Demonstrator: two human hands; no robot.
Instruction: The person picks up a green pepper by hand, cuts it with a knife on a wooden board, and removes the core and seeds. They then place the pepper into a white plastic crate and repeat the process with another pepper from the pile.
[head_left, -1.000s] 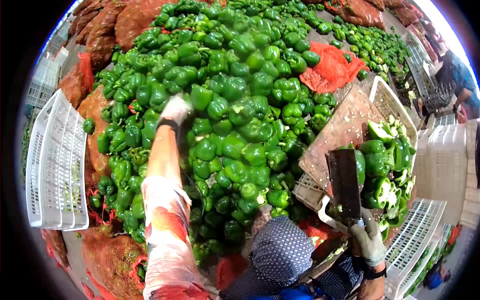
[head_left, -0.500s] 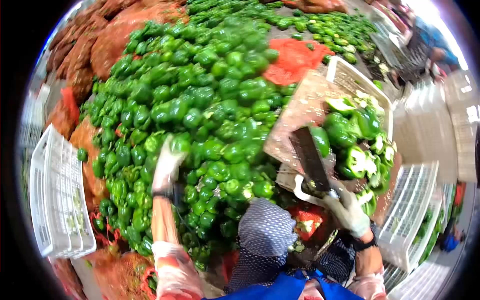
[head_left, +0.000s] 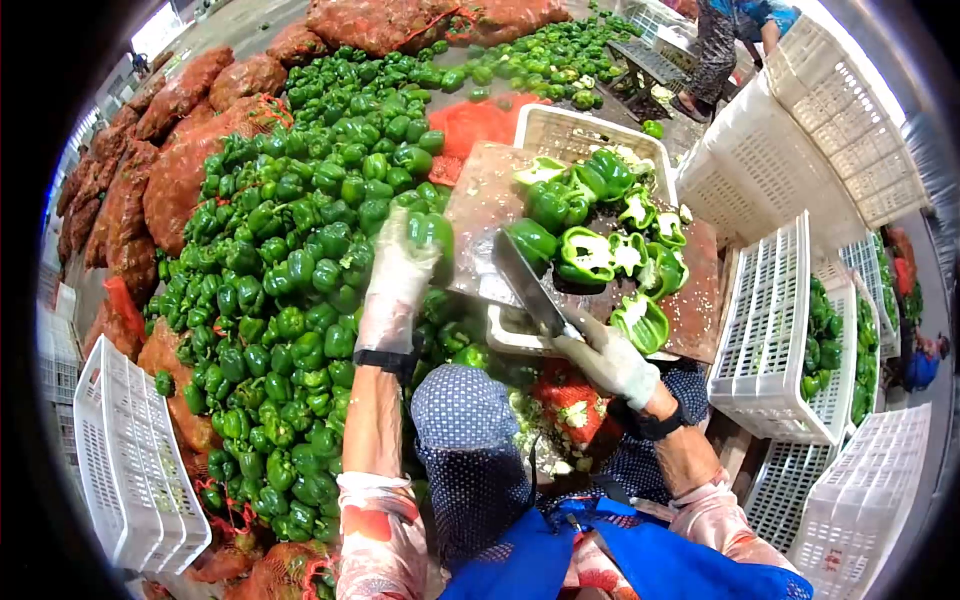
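My gloved left hand (head_left: pixel 402 262) grips a green bell pepper (head_left: pixel 432 234) over the left edge of the cutting board (head_left: pixel 480 215). In my gloved right hand (head_left: pixel 610 360) is a knife (head_left: pixel 530 285), its broad blade pointing up and left over the board's near edge. Just beyond the blade, whole and cut peppers (head_left: pixel 587 254) lie together on the board, some halves showing pale insides. The board rests across a white plastic crate (head_left: pixel 530 128). Left of it spreads a large heap of whole green peppers (head_left: pixel 300 260).
Red mesh sacks (head_left: pixel 195 170) stand behind the heap. An upright white crate (head_left: pixel 140 460) is at left; more crates (head_left: pixel 765 330), some holding peppers, stand at right. Scraps and a red mesh piece (head_left: pixel 575 400) lie below the board. Another person (head_left: pixel 725 50) is at the far right.
My left hand has lifted off the heap with a pepper and moved right, close to the board. The knife stays in my right hand. The view has shifted, with the board appearing further left.
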